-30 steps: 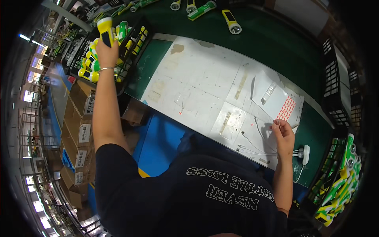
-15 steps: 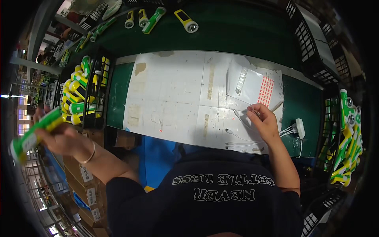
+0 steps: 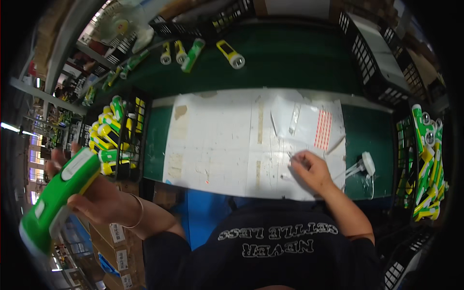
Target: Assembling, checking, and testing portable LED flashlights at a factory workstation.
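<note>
On the left, my left hand (image 3: pixel 108 200) is closed around a green and yellow flashlight (image 3: pixel 60 186), held tilted in the air with a white oval on its green side. It is beside a black crate (image 3: pixel 137 145) of similar flashlights. Low over the white-covered work surface, my right hand (image 3: pixel 313 173) has its fingers curled together; what they pinch, if anything, is too small to make out. White charging cables (image 3: pixel 348 172) run beneath and beside this hand to a white plug adapter (image 3: pixel 368 164). Just beyond it lies a sheet of red stickers (image 3: pixel 323 129) on a clear plastic bag (image 3: pixel 285 116).
Several flashlights (image 3: pixel 231 54) lie on the green bench (image 3: pixel 290 63) at the back. Another batch of flashlights (image 3: pixel 427 169) fills a black crate at right. A tall black crate (image 3: pixel 369 58) stands at back right, with cardboard boxes (image 3: pixel 108 241) low on the left.
The view has shifted, with the scene now lower in it. The flashlight in my left hand appears larger and closer. My right hand has drawn away from the sticker sheet toward the cables.
</note>
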Motion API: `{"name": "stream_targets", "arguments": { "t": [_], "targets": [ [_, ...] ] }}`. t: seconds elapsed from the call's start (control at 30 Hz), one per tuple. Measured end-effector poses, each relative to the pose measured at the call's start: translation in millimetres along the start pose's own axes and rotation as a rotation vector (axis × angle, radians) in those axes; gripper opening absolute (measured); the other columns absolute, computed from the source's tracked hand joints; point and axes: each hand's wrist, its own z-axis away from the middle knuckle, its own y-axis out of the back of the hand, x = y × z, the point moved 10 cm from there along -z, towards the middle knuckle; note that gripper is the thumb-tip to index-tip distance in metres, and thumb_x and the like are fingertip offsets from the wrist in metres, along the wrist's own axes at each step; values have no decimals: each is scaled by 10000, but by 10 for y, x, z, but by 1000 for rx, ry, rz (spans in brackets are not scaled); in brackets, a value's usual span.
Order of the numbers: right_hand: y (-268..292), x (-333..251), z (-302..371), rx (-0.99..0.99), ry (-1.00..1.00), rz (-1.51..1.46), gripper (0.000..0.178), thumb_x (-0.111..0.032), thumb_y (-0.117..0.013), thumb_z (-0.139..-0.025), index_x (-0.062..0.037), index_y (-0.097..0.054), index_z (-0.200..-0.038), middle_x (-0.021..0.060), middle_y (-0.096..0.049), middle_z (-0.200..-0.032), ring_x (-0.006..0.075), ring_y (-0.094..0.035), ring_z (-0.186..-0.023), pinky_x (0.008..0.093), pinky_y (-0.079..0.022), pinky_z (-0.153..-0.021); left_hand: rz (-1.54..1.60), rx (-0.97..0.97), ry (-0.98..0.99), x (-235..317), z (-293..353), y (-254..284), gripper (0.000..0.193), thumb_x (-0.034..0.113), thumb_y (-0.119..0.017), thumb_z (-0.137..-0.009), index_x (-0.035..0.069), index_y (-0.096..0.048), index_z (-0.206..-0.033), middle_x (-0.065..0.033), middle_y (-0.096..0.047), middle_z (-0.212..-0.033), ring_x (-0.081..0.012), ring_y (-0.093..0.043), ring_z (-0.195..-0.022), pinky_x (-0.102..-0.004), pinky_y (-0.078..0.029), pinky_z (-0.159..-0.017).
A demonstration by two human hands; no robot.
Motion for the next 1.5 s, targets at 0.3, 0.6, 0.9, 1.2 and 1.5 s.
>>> {"name": "stream_targets", "arguments": {
  "t": [0.3, 0.6, 0.9, 1.2, 1.5],
  "targets": [
    [-90, -171, 274, 23, 194, 251, 168, -183, -637, -776, -61, -619, -889, 98, -638, -828, 226, -646, -739, 293, -512, -661, 510, 172, -37, 424, -142, -299, 608, 345, -603, -849, 91, -327, -1328, -102, -436, -1284, -220, -373, -1248, -616, -118, -1076],
    [-82, -175, 210, 78, 345, 230, 130, -144, -638, -763, -69, -622, -867, 74, -630, -804, 221, -638, -699, 291, -508, -623, 702, -362, -379, 997, -10, -1011, 665, 336, -659, -796, 58, -341, -1311, -97, -407, -1333, -270, -288, -1316, -631, -40, -1076],
    [-58, -211, 271, 100, 386, 231, 112, -136, -640, -763, -74, -625, -855, 68, -629, -803, 211, -640, -691, 285, -506, -605, 383, 208, -175, 595, -52, -352, 629, 361, -602, -843, 77, -313, -1323, -126, -390, -1328, -305, -334, -1276, -597, -175, -1077],
    [-32, -156, 311, 87, 391, 247, 118, -125, -645, -755, -72, -625, -858, 64, -629, -797, 211, -635, -662, 284, -502, -584, 405, -53, -276, 803, 32, -495, 637, 309, -570, -871, 17, -254, -1341, -169, -373, -1348, -313, -301, -1302, -540, -331, -1034],
    [-69, -134, 230, 84, 337, 159, 98, -75, -627, -757, -38, -607, -846, 108, -619, -789, 228, -637, -689, 283, -501, -615, -124, 112, 438, -1107, -178, 259, 374, 203, -511, -922, -4, -421, -1220, -148, -551, -1165, -260, -546, -1067, -334, -490, -791]
  ]
}}
